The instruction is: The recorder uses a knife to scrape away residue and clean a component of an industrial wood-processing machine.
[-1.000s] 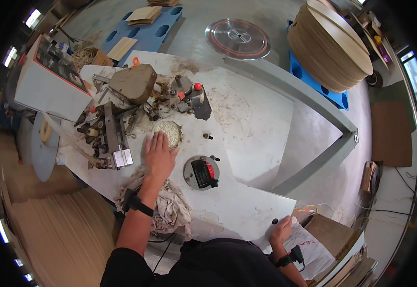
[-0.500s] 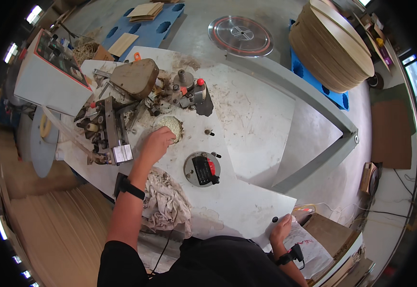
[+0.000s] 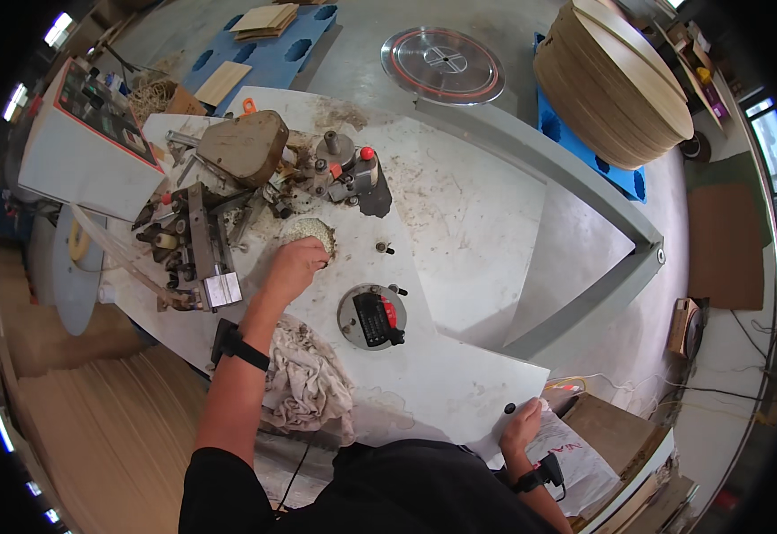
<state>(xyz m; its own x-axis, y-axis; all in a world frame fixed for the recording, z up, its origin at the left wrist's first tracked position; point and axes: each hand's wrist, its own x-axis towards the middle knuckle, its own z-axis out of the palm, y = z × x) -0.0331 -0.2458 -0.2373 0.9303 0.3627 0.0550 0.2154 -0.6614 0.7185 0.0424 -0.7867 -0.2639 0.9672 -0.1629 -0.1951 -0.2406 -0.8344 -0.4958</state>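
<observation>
My left hand [image 3: 296,269] reaches over the white machine table [image 3: 464,383] to a round well of pale granules [image 3: 310,232]. Its fingers are curled together at the near rim of the well. The fingertips are partly hidden, and I cannot see what lies between them. At the table's front right edge, my right hand [image 3: 519,428] is closed round the edge near a black round plug [image 3: 509,408]. A crumpled, stained cloth [image 3: 308,381] lies under my left forearm. Right of it, a black and red device [image 3: 376,320] sits on a round metal disc.
Metal machine parts [image 3: 206,240] and a brown housing [image 3: 244,147] stand beyond my left hand, beside a control box [image 3: 94,156]. A grey angled arm [image 3: 575,165] carries a clear disc [image 3: 442,64]. Stacked wooden rounds [image 3: 615,84] rest on a blue pallet; brown strips [image 3: 112,436] fill the left.
The whole view has shifted slightly. My left hand stays at the granules, lying a little more over them; my right hand keeps its place at the table edge.
</observation>
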